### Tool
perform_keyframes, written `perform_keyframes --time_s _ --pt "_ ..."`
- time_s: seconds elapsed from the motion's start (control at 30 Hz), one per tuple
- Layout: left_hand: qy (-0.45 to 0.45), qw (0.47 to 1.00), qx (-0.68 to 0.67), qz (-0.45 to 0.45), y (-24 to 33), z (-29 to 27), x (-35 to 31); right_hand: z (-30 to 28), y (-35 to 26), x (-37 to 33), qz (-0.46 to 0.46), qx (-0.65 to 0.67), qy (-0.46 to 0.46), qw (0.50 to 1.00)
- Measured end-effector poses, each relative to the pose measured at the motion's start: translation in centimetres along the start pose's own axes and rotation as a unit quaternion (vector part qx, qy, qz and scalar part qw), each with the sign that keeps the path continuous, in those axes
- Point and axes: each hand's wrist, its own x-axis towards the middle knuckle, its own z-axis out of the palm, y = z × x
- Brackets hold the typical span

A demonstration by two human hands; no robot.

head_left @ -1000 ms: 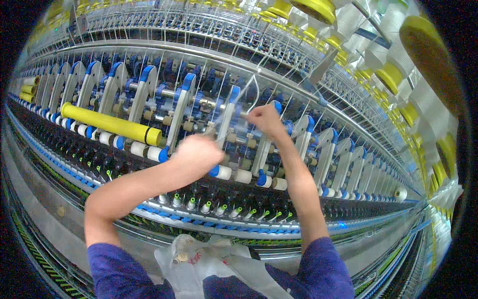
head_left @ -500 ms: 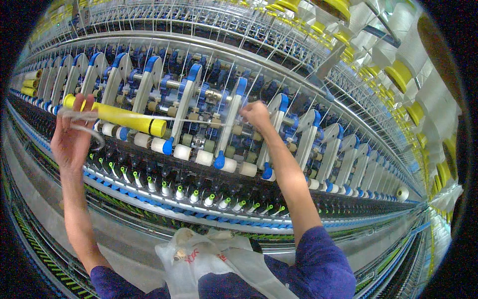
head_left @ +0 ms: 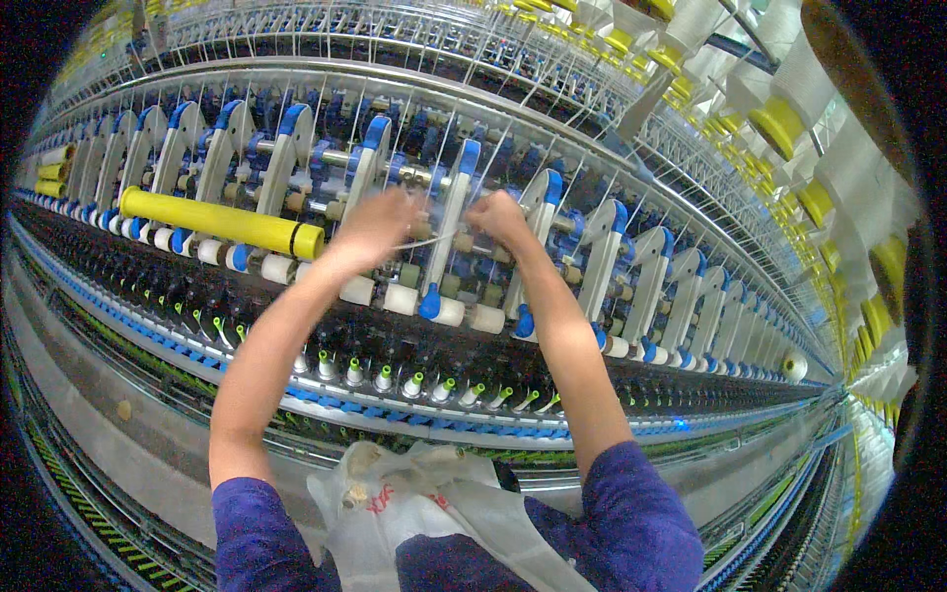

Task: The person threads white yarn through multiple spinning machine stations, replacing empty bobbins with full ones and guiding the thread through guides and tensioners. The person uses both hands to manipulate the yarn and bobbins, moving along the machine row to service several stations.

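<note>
Both hands were raised to the middle row of a long spinning frame. The left hand and the right hand sat just beside each other, one on either side of a white weighting arm with a blue cap. A thin pale strand of yarn ran between them in front of that arm. The left hand was blurred, so its grip could not be told. The right hand's fingers were curled together, but whether they pinched the strand could not be told either.

To the left, a single long yellow tube lay along the roller line, near the left wrist. White front rollers sat under the arms, right below the hands. Lower still ran a row of spindles with green and white tips, partly hidden by both forearms. The blue-capped arms repeated in one row far to either side, too many to count. Yellow bobbins with white roving hung overhead at the right. One white plastic bag hung at the person's chest, between purple sleeves.
</note>
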Motion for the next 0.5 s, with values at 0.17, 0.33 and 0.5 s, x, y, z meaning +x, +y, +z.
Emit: perform_keyframes --time_s 0.17,0.33,0.5 --pt "0.087 0.975 0.100 0.177 -0.8 5.7 0.1 -0.1 0.4 -1.7 -0.167 -0.079 -0.010 0.983" --pt "-0.064 0.756 -0.639 -0.127 0.0 5.3 -1.1 1.1 -0.3 -3.8 -0.200 -0.238 0.078 0.947" --pt "-0.122 0.418 -0.873 -0.221 5.1 5.8 -10.3 -0.4 -3.5 -9.4 -0.121 -0.317 0.032 0.940"
